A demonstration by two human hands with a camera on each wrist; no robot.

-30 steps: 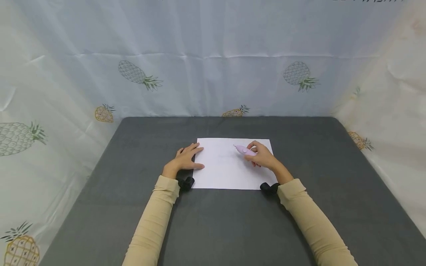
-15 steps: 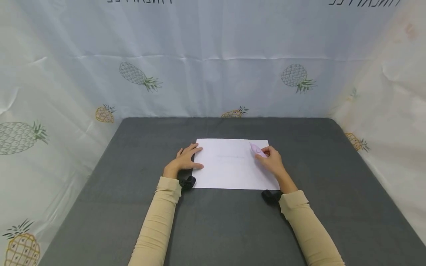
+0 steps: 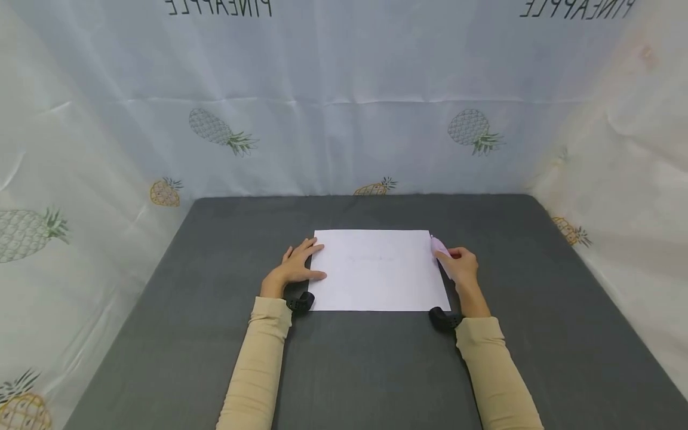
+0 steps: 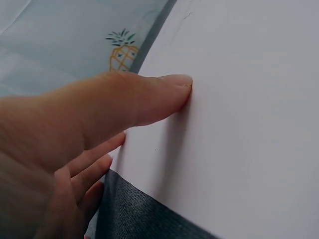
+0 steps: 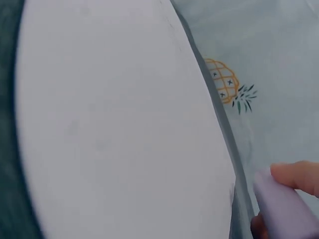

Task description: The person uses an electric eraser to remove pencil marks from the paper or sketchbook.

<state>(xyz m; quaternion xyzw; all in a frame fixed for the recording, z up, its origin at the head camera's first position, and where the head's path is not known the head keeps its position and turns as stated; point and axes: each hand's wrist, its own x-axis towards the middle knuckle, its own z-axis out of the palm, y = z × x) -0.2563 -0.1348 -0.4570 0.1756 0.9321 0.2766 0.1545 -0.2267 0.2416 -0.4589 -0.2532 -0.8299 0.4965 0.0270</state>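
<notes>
A white sheet of paper point(image 3: 378, 286) lies flat, with faint marks across its middle. My left hand point(image 3: 292, 270) rests at the paper's left edge, fingers spread; in the left wrist view the thumb point(image 4: 149, 99) lies over the sheet. At the paper's right edge my right hand point(image 3: 463, 269) pinches a lilac, thick pen-shaped tool point(image 3: 439, 245) with a narrow tip pointing away from me. Whether the tip touches the paper I cannot tell. In the right wrist view, part of the lilac tool point(image 5: 283, 204) shows under a fingertip, its tip not visible.
The paper lies on a dark grey table point(image 3: 371, 370). A pale curtain point(image 3: 322, 137) with printed pineapples hangs behind and along both sides. Each wrist carries a black camera, such as the right wrist's camera point(image 3: 443, 319).
My right hand has moved rightward with the lilac tool, from over the paper to its right edge. The left hand stays in place on the sheet. The head view has tilted slightly upward.
</notes>
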